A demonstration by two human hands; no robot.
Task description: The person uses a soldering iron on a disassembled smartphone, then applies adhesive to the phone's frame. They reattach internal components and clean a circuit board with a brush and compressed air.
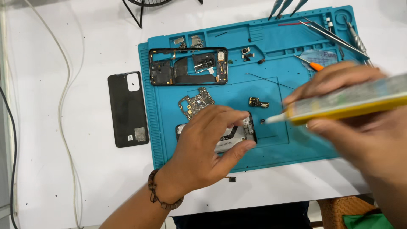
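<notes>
The left hand (203, 146) pinches a phone part (237, 135) flat on the blue mat (271, 152); the right hand (360, 123) grips a yellow glue tube (347, 101) (nozzle beside the part). A hard squeeze might flood it. Mat trays (254, 36) hold small components.

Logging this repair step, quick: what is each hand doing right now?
Left hand: closed on the phone body.
Right hand: closed on the yellow tube.

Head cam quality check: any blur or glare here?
Head view: right hand and its yellow tube are motion-blurred; left hand, phone frame and blue repair mat are sharp; light is even, white table bright, shadows soft.
</notes>
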